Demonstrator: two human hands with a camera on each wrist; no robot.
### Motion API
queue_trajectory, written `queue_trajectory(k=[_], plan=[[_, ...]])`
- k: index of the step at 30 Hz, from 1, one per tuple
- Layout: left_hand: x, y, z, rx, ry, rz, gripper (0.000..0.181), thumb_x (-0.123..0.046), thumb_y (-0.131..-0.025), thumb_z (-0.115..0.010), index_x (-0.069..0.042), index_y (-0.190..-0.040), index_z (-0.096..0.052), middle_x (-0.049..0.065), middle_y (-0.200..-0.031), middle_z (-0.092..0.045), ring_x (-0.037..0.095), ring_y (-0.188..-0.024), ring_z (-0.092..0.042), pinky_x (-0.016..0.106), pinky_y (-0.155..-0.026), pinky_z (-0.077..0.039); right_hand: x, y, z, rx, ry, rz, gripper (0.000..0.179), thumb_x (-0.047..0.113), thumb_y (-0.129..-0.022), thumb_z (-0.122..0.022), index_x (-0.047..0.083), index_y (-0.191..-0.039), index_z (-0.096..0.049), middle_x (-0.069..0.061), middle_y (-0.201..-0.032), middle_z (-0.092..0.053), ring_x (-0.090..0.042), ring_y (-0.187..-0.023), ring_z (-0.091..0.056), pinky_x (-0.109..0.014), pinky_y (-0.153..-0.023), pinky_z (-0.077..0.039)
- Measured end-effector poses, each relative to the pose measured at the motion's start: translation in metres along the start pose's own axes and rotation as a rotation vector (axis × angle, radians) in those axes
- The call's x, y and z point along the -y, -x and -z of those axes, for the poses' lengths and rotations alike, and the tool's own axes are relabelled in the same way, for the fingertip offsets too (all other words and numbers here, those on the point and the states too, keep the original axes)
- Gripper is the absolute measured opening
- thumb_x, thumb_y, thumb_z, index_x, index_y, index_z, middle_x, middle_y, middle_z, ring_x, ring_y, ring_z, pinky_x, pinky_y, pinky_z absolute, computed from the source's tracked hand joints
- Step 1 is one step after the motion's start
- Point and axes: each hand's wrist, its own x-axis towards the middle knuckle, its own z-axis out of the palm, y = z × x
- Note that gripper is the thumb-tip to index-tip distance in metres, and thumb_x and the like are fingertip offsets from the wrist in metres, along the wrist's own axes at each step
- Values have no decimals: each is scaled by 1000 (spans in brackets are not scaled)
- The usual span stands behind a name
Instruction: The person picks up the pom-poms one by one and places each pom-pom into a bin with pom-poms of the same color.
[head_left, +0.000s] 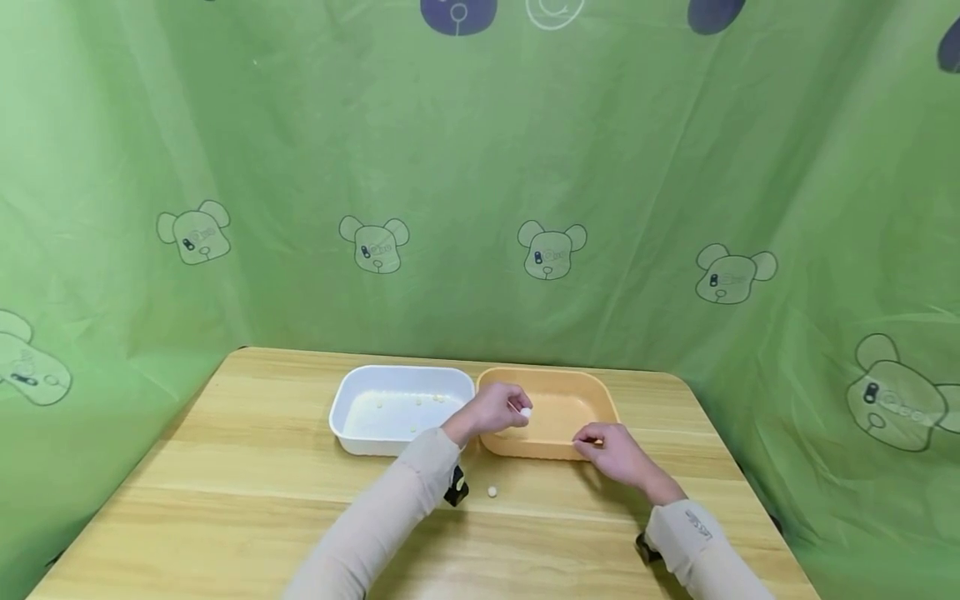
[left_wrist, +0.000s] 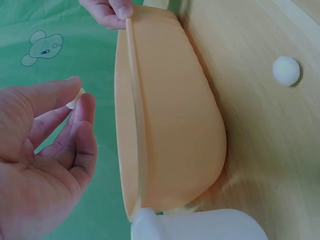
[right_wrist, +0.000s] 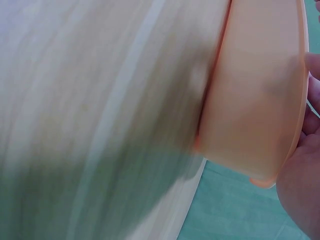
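My left hand (head_left: 498, 407) is held over the orange basin (head_left: 528, 448), pinching a small white ball (head_left: 527, 412) between thumb and index finger. In the left wrist view only part of this ball (left_wrist: 75, 100) shows between the fingertips. At the basin's near right rim, my right hand (head_left: 617, 454) grips the edge between thumb and fingers. The right wrist view shows its fingers partly cut off at the frame's edge, against the basin's rim (right_wrist: 303, 95). Another white ball (head_left: 492, 492) lies on the table in front of the basin.
Left of the orange basin, right up against it, stands a white basin (head_left: 363, 444) with several small yellowish bits on its bottom. Both are on a wooden table (head_left: 225, 467). A green curtain (head_left: 465, 167) with bear prints hangs behind and at the sides.
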Motion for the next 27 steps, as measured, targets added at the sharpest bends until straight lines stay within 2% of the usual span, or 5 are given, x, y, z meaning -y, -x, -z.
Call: queue_trajectory(k=[7, 14, 21, 27], plan=[[4, -7, -4, -1, -27, 23, 14, -3, -81, -72, -5, -93, -67, -2, -83, -62, 10, -79, -58, 19, -70, -48, -1, 0, 0, -1, 3, -6, 8, 13, -89, -65, 18, -84, -70, 9, -84, -65, -12, -82, -60, -35, -76, -50], [11, -12, -9, -10, -10, 49, 13, -1, -80, -73, -3, -92, -67, -1, -81, -62, 10, -76, -57, 19, -68, -48, 0, 0, 0, 2, 0, -17, 8, 13, -89, -65, 18, -85, -70, 10, -84, -65, -11, -82, -60, -34, -75, -50], [14, -15, -8, -13, 7, 61, 13, 1, -80, -72, -2, -91, -65, 0, -79, -60, 10, -73, -55, 20, -68, -47, 1, 1, 1, -1, -3, -7, 8, 13, -89, -65, 18, -85, -70, 10, -83, -65, -11, -81, -60, -34, -75, -50], [15, -18, -8, -26, -21, 73, 13, -3, -82, -72, -2, -93, -66, -1, -80, -60, 10, -76, -55, 22, -71, -47, 2, 1, 1, 4, 0, -1, 8, 13, -90, -64, 17, -85, -70, 10, -84, -65, -11, -82, -60, -34, -75, -50]])
